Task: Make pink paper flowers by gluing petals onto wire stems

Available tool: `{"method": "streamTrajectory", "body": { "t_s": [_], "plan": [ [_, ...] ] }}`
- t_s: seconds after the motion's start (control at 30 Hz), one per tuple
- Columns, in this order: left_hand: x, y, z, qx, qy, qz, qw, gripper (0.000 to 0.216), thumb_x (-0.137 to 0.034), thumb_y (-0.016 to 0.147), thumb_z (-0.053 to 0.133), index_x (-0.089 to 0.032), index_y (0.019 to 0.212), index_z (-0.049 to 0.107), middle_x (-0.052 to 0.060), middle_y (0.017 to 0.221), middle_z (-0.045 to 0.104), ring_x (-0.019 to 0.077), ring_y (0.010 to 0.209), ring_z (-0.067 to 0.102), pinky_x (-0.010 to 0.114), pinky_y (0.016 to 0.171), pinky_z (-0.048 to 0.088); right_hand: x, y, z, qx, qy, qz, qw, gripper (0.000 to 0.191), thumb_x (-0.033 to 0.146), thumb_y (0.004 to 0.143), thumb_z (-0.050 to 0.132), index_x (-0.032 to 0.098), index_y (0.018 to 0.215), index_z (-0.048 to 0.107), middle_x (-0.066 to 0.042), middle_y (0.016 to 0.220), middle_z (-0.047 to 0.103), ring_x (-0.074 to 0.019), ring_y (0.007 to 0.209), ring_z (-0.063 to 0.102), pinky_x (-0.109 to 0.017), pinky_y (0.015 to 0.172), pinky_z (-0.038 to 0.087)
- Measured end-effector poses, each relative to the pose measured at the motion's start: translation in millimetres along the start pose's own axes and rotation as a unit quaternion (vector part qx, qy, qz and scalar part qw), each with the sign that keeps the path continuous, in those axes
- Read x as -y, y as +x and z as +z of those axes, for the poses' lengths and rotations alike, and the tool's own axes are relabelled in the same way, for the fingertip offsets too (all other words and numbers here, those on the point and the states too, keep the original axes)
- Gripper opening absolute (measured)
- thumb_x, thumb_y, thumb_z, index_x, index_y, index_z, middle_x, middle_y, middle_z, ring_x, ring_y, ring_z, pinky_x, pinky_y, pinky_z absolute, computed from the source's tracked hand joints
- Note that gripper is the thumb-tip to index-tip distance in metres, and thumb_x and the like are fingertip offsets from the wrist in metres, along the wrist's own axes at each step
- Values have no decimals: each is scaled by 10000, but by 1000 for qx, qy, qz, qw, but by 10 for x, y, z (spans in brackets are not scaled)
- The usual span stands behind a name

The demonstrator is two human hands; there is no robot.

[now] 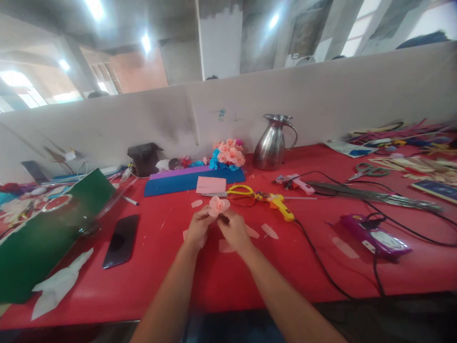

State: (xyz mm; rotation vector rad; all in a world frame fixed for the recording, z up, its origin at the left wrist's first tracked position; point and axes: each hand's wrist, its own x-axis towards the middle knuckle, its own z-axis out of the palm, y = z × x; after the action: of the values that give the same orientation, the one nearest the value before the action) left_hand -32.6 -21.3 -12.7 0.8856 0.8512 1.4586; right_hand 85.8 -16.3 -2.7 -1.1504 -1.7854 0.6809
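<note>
- Fingers of our left hand and right hand pinch tight on the pink paper flower.
- We judge petal-wrapping is in hand; the next move probably wants the loose petal just right.

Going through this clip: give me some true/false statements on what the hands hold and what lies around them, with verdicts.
1. The left hand and right hand both hold a pink flower. True.
2. The phone lies right of the hands. False: it lies to their left.
3. A yellow glue gun lies on the table beyond the right hand. True.
4. The jug lies tipped over. False: it stands upright.
</note>
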Motion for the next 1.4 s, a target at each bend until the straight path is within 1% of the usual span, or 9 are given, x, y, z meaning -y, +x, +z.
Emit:
{"method": "streamTrajectory", "body": {
  "t_s": [0.1, 0.27, 0.47, 0.63, 0.87, 1.03, 1.2, 1.3, 1.4],
  "plan": [
    [13, 5, -7, 10, 6, 14, 1000, 172, -213, 586, 745, -171, 752, 726, 32, 803, 641, 143, 784, 562, 262, 791, 411, -18, 7, 1, -16, -16, -9, 1000, 118, 140, 720, 498, 168, 690, 608, -50, 703, 646, -163, 642, 585, -241, 606, 419],
    [38, 5, -17, 18, 11, 23, 1000, 208, -211, 611, 730, -176, 815, 727, 45, 855, 656, 170, 849, 573, 281, 819, 404, -29, 8, -10, -20, 4, -11, 1000, 151, 118, 712, 491, 180, 713, 629, -46, 718, 663, -164, 651, 597, -238, 604, 425],
    [32, 2, -18, 33, 10, 29, 999, 242, -238, 603, 741, -175, 836, 727, 53, 863, 666, 190, 882, 580, 305, 856, 393, -17, 2, -4, -35, 10, -20, 999, 171, 88, 693, 487, 183, 666, 626, -42, 695, 660, -162, 634, 591, -238, 597, 425],
    [22, -3, -9, 36, 18, 30, 999, 248, -262, 599, 744, -176, 831, 726, 62, 890, 663, 204, 912, 570, 314, 870, 391, -33, 7, 3, -37, 6, -13, 999, 138, 114, 690, 512, 180, 628, 617, -40, 661, 644, -161, 607, 580, -241, 576, 416],
    [-21, -27, 42, 40, 18, 26, 999, 231, -263, 605, 736, -178, 819, 724, 65, 884, 668, 211, 925, 575, 317, 880, 397, 2, -14, -15, -26, 13, -11, 1000, 141, 126, 704, 496, 184, 714, 623, -43, 722, 657, -169, 650, 590, -258, 617, 431],
    [-53, -36, 60, 6, 9, 26, 1000, 246, -274, 599, 739, -172, 821, 717, 68, 893, 678, 204, 895, 591, 316, 857, 413, 71, -40, -29, -44, 64, -10, 997, 136, 166, 729, 487, 185, 824, 583, -17, 741, 632, -153, 633, 569, -254, 614, 436],
    [-52, -20, 57, 2, 6, 26, 1000, 217, -305, 606, 736, -164, 770, 713, 50, 801, 681, 176, 828, 594, 293, 811, 420, 110, -37, -64, -57, 129, -6, 990, 54, 215, 751, 500, 197, 796, 522, 3, 702, 581, -140, 612, 540, -240, 579, 424],
    [-24, -10, 32, -25, -4, 22, 999, 169, -297, 600, 745, -158, 681, 691, 7, 683, 644, 107, 672, 558, 234, 711, 425, 109, -39, -42, -76, 182, 18, 980, 108, 221, 755, 496, 197, 858, 517, -1, 750, 583, -135, 648, 552, -233, 589, 432],
    [-11, -6, 10, -61, -19, 18, 998, 182, -287, 582, 760, -148, 655, 668, -24, 610, 589, 60, 574, 496, 180, 601, 402, 77, -36, -54, -81, 183, 52, 978, 136, 228, 751, 490, 189, 873, 535, -8, 767, 603, -134, 650, 565, -236, 593, 443]
  ]
}}
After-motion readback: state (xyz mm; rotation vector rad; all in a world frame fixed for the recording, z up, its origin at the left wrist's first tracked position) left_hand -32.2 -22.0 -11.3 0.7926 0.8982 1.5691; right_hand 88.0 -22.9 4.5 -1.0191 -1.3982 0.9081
